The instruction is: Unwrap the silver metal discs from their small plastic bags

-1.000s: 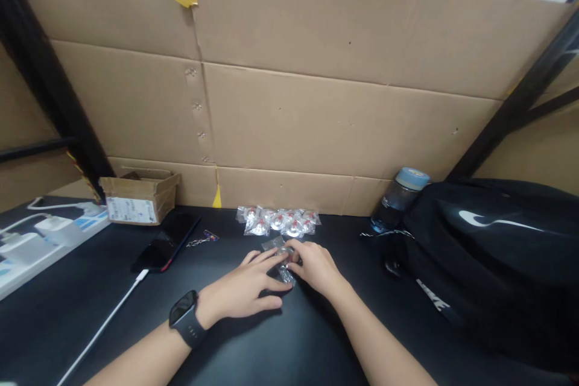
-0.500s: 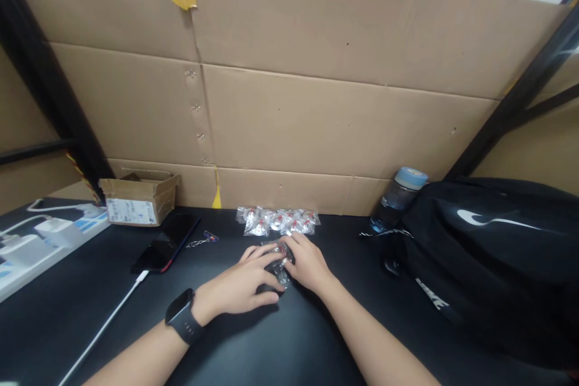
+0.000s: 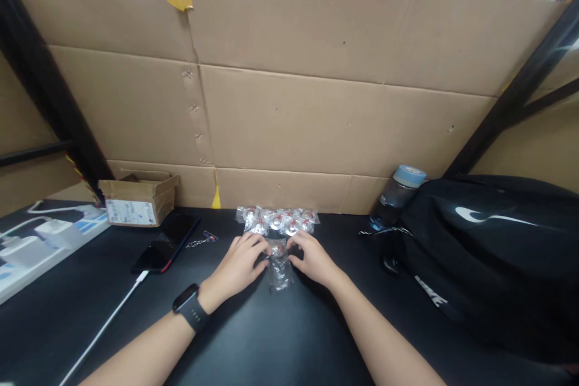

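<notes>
A clear plastic bag (image 3: 280,274) lies on the black tabletop, with a small round silver piece (image 3: 276,248) marked in red at its far end. My left hand (image 3: 244,259), with a black watch on its wrist, is at the bag's left edge. Its fingers are curved, with a gap between them and the thumb. On the opposite side, my right hand (image 3: 313,259) has its thumb and forefinger apart at the bag's right edge. Just beyond my hands, several similar bagged silver pieces (image 3: 277,219) sit close together in rows. Whether the fingertips press the bag is unclear.
A phone (image 3: 166,242) on a white cable, a small charm (image 3: 208,236), an open cardboard box (image 3: 156,199) and a power strip (image 3: 93,226) stand left. At right are a blue-lidded bottle (image 3: 393,199) and a black bag (image 3: 493,265). Cardboard (image 3: 294,126) walls the back.
My hands have moved apart, the left drawing back leftward and the right slightly to the right. The bag they covered now shows between them, lying flatter.
</notes>
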A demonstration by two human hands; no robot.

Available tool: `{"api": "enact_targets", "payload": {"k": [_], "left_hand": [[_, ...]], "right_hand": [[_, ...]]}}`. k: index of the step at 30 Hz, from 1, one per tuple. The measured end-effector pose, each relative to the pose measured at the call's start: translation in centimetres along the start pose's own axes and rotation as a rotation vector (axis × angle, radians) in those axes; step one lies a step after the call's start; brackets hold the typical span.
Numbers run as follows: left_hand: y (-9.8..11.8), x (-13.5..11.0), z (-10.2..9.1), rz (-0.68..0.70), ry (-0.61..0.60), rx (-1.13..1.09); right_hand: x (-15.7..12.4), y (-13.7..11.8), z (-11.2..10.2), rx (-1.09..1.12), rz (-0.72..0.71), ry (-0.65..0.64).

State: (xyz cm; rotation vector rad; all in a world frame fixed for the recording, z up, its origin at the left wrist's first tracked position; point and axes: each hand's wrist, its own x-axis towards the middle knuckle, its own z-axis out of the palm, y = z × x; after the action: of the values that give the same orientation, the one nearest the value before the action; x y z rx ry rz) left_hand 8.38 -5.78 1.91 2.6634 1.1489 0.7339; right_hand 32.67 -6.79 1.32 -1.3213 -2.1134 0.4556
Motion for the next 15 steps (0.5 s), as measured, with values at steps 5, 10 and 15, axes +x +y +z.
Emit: {"api": "enact_targets", "payload": {"k": [5, 10, 15], "left_hand": [[-1.1, 0.0, -0.3, -0.048, 0.020, 0.007], [-1.8, 0.1, -0.5, 0.013, -0.037, -0.024], [-1.9, 0.2, -0.7, 0.000, -0.035, -0.041]], "right_hand": [[0.0, -0.6, -0.1, 0.059, -0.049, -0.041], [-0.1, -1.2, 0.1, 0.092, -0.088, -0.073], [-0.1, -1.2, 0.3, 0.050, -0.099, -0.017]]}}
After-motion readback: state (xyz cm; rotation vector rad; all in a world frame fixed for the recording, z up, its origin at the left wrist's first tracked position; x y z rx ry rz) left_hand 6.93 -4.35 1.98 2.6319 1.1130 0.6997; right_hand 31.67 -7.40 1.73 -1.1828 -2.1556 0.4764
